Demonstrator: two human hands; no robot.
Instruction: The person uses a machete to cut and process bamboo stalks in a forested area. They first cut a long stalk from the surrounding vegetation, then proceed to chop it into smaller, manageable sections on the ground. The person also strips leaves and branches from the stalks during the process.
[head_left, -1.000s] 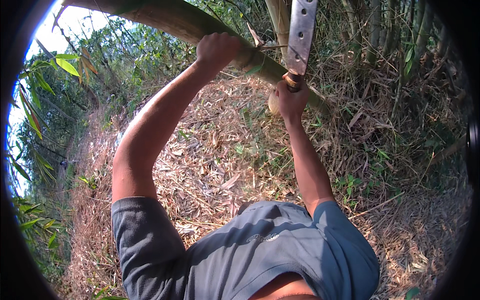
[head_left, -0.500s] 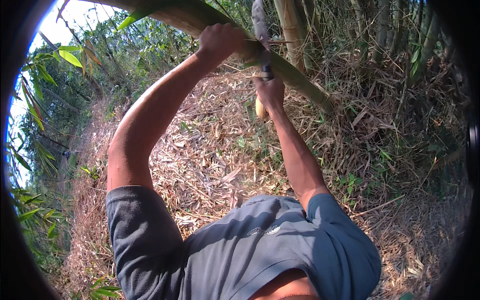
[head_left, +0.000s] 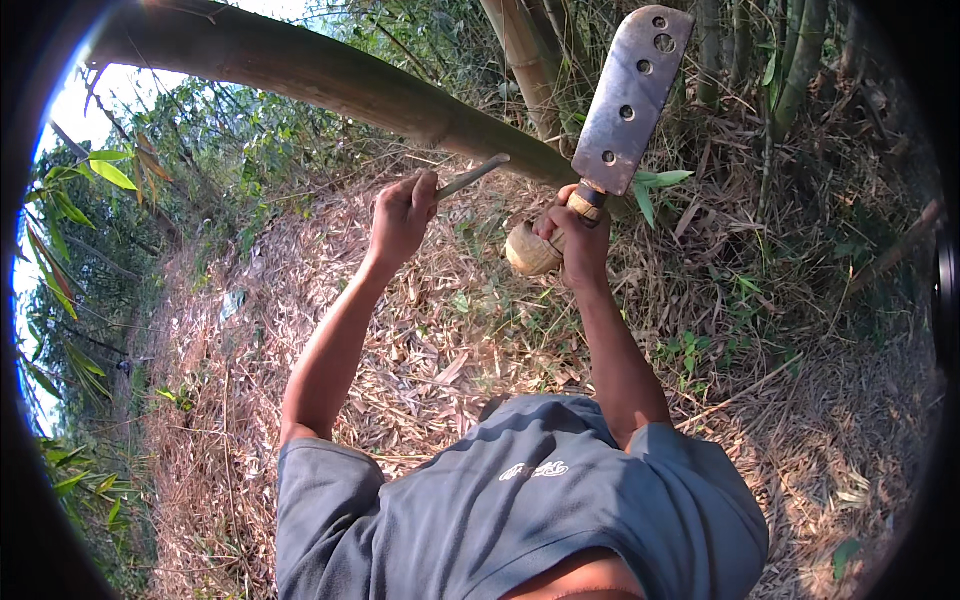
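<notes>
My left hand (head_left: 402, 218) is closed round a short bamboo branch (head_left: 474, 177), whose cut end points up and to the right. In my right hand (head_left: 587, 248) is a machete (head_left: 632, 105), held by its wooden handle, with a round knob at the butt. Its broad, squared blade has several holes and points up, its flat face turned toward me. A thick bamboo stalk (head_left: 340, 88) slants across the top, beyond both hands. Some green leaves (head_left: 655, 190) show beside the base of the blade.
Dry bamboo leaves (head_left: 430, 340) litter the sloping ground. Upright bamboo stems (head_left: 530, 70) crowd the far right. Leafy twigs (head_left: 75, 205) hang at the left edge. A fallen stem (head_left: 895, 245) lies at the right.
My left hand has left the thick stalk, drawn nearer, and now grips a bamboo branch. The machete has swung right, its blade now showing broadside. The stalk appears shifted in view.
</notes>
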